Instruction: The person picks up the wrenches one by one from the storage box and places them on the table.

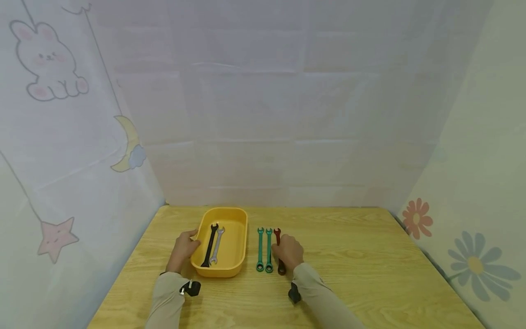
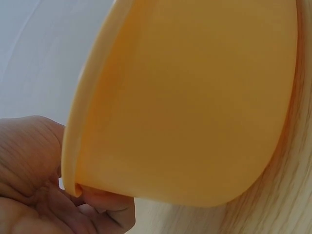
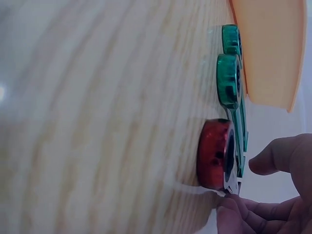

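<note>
A yellow plastic tray [image 1: 219,273] stands on the table, with a black wrench [image 1: 210,244] and a silver wrench [image 1: 217,246] lying inside. My left hand [image 1: 183,249] grips its left rim; in the left wrist view, fingers [image 2: 114,214] curl under the rim. Right of the tray, two green ratchet wrenches [image 1: 260,250] lie side by side, and a red ratchet wrench [image 1: 281,267] lies beside them. My right hand [image 1: 289,251] is over the red wrench and hides its middle. In the right wrist view, fingers [image 3: 229,214] touch its side while the thumb stands apart from it.
The wood-grain table [image 1: 349,274] reaches back to a pale hanging sheet [image 1: 263,114]. Printed sheets also enclose the left and right sides. A dark wrist device [image 1: 192,288] is on the left sleeve, and another [image 1: 294,293] on the right.
</note>
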Available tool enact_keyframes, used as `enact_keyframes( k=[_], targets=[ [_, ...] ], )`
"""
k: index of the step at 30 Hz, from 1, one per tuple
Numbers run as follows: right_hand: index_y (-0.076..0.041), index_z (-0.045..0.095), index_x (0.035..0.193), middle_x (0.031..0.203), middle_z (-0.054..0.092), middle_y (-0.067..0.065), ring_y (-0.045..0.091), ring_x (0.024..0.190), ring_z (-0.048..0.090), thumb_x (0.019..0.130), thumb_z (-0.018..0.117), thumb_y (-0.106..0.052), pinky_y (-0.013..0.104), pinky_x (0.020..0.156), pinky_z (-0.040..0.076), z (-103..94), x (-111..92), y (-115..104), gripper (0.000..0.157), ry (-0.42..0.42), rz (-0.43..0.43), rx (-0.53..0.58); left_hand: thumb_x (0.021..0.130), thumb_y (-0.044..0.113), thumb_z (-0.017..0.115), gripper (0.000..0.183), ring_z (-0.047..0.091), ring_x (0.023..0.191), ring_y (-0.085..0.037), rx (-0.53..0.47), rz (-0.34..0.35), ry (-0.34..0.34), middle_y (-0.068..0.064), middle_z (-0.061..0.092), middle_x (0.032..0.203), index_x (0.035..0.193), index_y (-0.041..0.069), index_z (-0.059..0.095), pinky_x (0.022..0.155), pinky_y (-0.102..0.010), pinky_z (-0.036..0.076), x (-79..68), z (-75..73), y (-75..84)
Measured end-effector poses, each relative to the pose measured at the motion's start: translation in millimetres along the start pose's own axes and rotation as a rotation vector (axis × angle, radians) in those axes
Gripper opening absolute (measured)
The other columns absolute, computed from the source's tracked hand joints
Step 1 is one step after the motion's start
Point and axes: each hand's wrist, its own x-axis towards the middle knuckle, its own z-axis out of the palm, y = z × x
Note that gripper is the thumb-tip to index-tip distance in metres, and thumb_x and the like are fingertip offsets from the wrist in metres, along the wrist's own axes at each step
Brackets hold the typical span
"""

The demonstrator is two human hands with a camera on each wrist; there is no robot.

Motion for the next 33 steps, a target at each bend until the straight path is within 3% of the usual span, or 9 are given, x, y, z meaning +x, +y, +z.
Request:
enact_keyframes(
  k=[5,11,17,24,33],
  targets=[
    [-0.013,0.046,0.059,0.049,0.037,-0.002,0.015,0.042,0.037,0.088,0.065,-0.017,0.031,0.04,0.029,1.4,-1.6,-0.3,0.034,0.006,-0.014,-0.021,0.092,-0.004,0.054,0.051,0.066,0.074,-0.03,0.016,0.011,-0.001,-0.039,0.061,0.116,0.139,-0.018,0.044,0.057,-0.033,0.052,0.3,-0.5,-0.7],
    [-0.01,0.052,0.073,0.059,0.046,0.002,0.015,0.046,0.041,0.09,0.067,-0.021,0.03,0.042,0.032,3.0,-3.6,-3.3,0.026,0.075,-0.105,-0.054,0.092,-0.004,0.054,0.051,0.065,0.07,-0.028,0.023,0.007,-0.003,-0.037,0.063,0.112,0.14,-0.017,0.044,0.055,-0.032,0.05,1.2,-0.3,-2.1],
    [-0.003,0.063,0.085,0.067,0.054,0.004,0.013,0.047,0.043,0.089,0.071,-0.014,0.028,0.041,0.034,5.4,-1.6,-8.2,0.014,0.123,-0.173,-0.066,0.092,-0.003,0.055,0.051,0.064,0.068,-0.026,0.024,0.003,-0.003,-0.036,0.065,0.109,0.14,-0.016,0.045,0.054,-0.031,0.049,1.5,-0.8,-2.3],
    [0.003,0.067,0.105,0.091,0.065,0.012,0.015,0.056,0.052,0.089,0.073,-0.011,0.031,0.047,0.045,3.7,-0.3,-11.9,0.023,0.139,-0.216,-0.029,0.091,-0.003,0.055,0.052,0.06,0.062,-0.023,0.011,-0.003,-0.002,-0.03,0.068,0.098,0.141,-0.014,0.045,0.051,-0.029,0.046,3.0,-0.1,-3.8],
    [0.004,0.064,0.104,0.092,0.063,0.014,0.012,0.049,0.046,0.089,0.073,-0.009,0.027,0.044,0.041,3.8,-1.6,-17.6,0.021,0.155,-0.256,0.005,0.091,-0.003,0.054,0.052,0.06,0.06,-0.025,-0.013,0.002,-0.003,-0.031,0.069,0.099,0.141,-0.014,0.045,0.05,-0.029,0.045,4.9,1.2,-6.2]
  ],
)
